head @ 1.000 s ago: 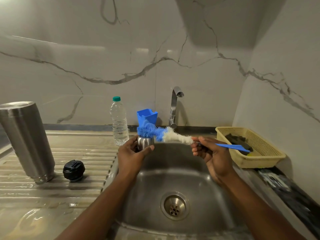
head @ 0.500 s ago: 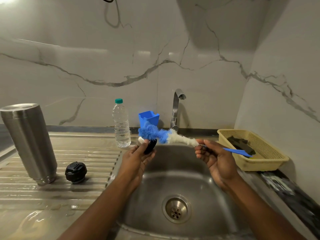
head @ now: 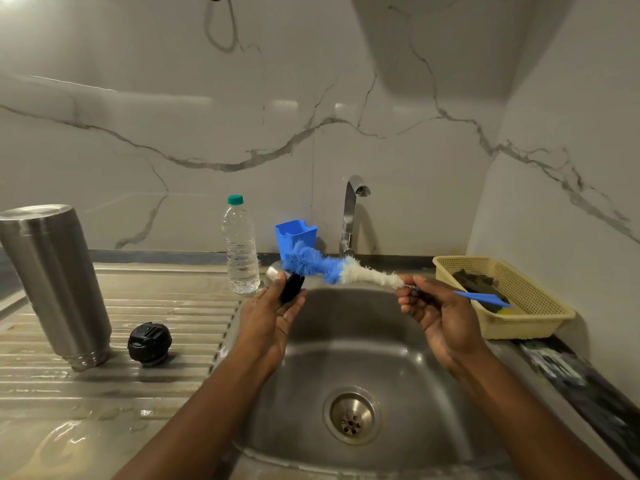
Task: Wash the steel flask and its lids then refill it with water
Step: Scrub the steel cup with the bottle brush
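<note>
My left hand (head: 268,315) holds a steel cup lid (head: 277,271) with a black inside over the sink's back left corner, tipped on its side. My right hand (head: 434,308) grips the blue handle of a bottle brush (head: 332,268); its blue and white bristles lie against the lid. The steel flask (head: 52,282) stands upside down on the wet draining board at the left. A black stopper lid (head: 149,344) sits just right of it.
The steel sink (head: 398,341) with its drain (head: 351,415) lies below my hands, the tap (head: 350,211) behind. A plastic water bottle (head: 240,247) and a blue cup (head: 295,235) stand at the back. A yellow basket (head: 540,317) holding dark scrubbers is at the right.
My left hand has turned the lid from upright to tipped sideways, showing its black inside. The brush stays against it.
</note>
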### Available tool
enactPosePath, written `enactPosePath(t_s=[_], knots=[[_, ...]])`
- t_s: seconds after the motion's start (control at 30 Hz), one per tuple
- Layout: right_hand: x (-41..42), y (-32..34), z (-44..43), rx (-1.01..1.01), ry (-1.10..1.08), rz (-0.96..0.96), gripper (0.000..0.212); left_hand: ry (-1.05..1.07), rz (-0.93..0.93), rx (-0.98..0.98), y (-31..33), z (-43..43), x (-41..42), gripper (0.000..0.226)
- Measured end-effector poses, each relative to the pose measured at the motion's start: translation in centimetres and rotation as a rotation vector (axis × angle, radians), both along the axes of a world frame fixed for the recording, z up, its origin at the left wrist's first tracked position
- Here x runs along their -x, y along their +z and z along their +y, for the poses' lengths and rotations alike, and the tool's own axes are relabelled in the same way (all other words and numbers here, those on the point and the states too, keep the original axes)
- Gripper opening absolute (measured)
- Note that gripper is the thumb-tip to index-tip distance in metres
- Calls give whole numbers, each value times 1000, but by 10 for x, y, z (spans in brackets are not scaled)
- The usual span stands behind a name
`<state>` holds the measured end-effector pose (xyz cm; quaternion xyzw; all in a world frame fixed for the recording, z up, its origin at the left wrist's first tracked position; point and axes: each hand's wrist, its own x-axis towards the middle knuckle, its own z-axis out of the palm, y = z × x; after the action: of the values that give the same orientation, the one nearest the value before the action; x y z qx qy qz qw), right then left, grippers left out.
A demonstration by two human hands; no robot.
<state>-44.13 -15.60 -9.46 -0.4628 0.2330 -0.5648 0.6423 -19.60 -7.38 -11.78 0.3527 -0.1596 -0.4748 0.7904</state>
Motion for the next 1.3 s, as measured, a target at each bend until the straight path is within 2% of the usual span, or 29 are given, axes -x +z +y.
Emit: enactPosePath(t_s=[0.17, 0.3, 0.47, 0.67, 0.87, 1.1, 1.3], knots=[[-11, -7, 4, 0, 54, 24, 23, -54, -27, -9, -1, 2, 5, 31], [-2, -1, 2, -4, 14, 2, 23, -4, 18, 24, 1, 0, -2, 32], [-13, -5, 7, -27, 68, 2, 23, -77, -16, 10, 0, 0, 6, 34], [-3, -1, 6, -22, 16, -21, 25, -27, 90, 41, 2, -1, -3, 24], [-9, -1, 10, -27, 63, 15, 25, 38, 93, 16, -3, -2, -9, 39], [-10, -5, 8, -59, 70, -17, 24, -73, 40, 30, 2, 1, 8, 27], [-5, -3, 8, -72, 27, -30, 24, -15, 164, 60, 1, -2, -5, 43]])
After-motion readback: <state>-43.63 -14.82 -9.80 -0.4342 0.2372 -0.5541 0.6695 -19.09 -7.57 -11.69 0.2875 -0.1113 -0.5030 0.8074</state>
